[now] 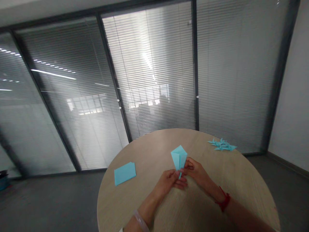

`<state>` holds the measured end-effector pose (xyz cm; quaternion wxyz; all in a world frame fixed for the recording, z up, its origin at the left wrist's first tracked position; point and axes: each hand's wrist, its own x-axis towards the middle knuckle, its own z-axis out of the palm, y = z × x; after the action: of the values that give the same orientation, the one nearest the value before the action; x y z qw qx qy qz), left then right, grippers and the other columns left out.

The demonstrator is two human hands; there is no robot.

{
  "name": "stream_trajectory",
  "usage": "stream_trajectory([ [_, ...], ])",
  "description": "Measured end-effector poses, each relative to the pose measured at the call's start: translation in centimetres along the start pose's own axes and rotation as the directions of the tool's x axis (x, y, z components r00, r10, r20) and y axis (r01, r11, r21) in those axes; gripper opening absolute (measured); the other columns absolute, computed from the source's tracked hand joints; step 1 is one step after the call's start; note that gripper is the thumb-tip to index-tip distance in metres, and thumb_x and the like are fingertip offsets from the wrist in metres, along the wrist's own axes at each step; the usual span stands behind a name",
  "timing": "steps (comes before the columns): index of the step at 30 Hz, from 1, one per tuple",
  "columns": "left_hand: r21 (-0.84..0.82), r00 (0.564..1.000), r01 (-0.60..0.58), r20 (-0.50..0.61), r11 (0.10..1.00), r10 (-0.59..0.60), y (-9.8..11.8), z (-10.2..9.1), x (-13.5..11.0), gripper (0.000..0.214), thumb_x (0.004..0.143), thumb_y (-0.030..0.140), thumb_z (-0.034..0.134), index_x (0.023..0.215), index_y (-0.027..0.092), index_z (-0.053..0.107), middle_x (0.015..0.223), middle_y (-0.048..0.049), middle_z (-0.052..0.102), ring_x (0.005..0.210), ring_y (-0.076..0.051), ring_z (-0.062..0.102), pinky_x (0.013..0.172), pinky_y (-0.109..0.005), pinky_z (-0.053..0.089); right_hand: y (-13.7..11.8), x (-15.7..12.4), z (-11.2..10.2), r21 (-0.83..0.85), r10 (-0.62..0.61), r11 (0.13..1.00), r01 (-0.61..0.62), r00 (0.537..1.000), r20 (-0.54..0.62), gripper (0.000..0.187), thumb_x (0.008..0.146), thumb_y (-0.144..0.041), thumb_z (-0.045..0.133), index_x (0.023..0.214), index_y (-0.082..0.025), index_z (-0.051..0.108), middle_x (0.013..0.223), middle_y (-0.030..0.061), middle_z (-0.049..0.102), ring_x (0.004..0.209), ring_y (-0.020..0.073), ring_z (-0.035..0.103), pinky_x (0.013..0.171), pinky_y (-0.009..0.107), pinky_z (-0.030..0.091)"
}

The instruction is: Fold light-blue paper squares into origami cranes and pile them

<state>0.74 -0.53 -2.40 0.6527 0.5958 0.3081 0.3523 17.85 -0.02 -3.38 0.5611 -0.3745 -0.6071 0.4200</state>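
Observation:
A light-blue sheet of origami paper [179,156], folded into a kite shape, is held up over the round table with its wide end away from me. My left hand [171,179] pinches its narrow lower end, thumb on top and fingers beneath. From the right side, my right hand [193,169] grips the lower right edge of the same paper between thumb and fingers. Part of the narrow tip is hidden by the fingers.
The round wooden table [145,206] carries a stack of light-blue paper [125,173] on its left and a pile of folded blue paper pieces [222,145] at the far right. Behind its far edge stand glass partitions with blinds [156,71].

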Motion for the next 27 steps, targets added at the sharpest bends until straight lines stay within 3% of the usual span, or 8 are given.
stream_trajectory([
  [10, -0.016, 1.000, -0.001, -0.002, 1.000, 0.001, 0.7, 0.4, -0.4, 0.049, 0.071, 0.053, 0.068, 0.089, 0.007, 0.064, 0.081, -0.0120, 0.069, 0.071, -0.020, 0.067, 0.071, -0.034, 0.051, 0.1, 0.0, 0.0, 0.076, 0.035, 0.997, -0.034, 0.999, -0.011, 0.038, 0.065, -0.034, 0.076, 0.095, -0.018, 0.058, 0.065, -0.0031, 0.063, 0.058, 0.0157, 0.062, 0.058, 0.028, 0.047],
  [20, -0.052, 0.999, 0.002, 0.036, 0.999, -0.001, 0.9, 0.7, -0.5, 0.044, 0.072, 0.050, 0.068, 0.082, 0.008, 0.062, 0.073, -0.0096, 0.068, 0.065, -0.018, 0.066, 0.065, -0.030, 0.051, -0.8, -0.2, 0.3, 0.131, 0.041, 0.990, -0.048, 0.998, 0.053, 0.031, 0.067, -0.036, 0.074, 0.086, -0.017, 0.061, 0.063, -0.0025, 0.063, 0.055, 0.0138, 0.061, 0.056, 0.027, 0.047],
  [27, -0.047, 1.000, 0.019, 0.008, 0.999, -0.018, 0.9, 0.7, -0.5, 0.044, 0.070, 0.048, 0.071, 0.087, 0.008, 0.063, 0.075, -0.0098, 0.068, 0.066, -0.018, 0.066, 0.067, -0.030, 0.050, -0.7, -0.2, 0.2, 0.122, 0.059, 0.991, -0.062, 0.998, 0.024, 0.036, 0.064, -0.037, 0.076, 0.091, -0.017, 0.061, 0.063, -0.0024, 0.064, 0.056, 0.0145, 0.062, 0.058, 0.028, 0.049],
])
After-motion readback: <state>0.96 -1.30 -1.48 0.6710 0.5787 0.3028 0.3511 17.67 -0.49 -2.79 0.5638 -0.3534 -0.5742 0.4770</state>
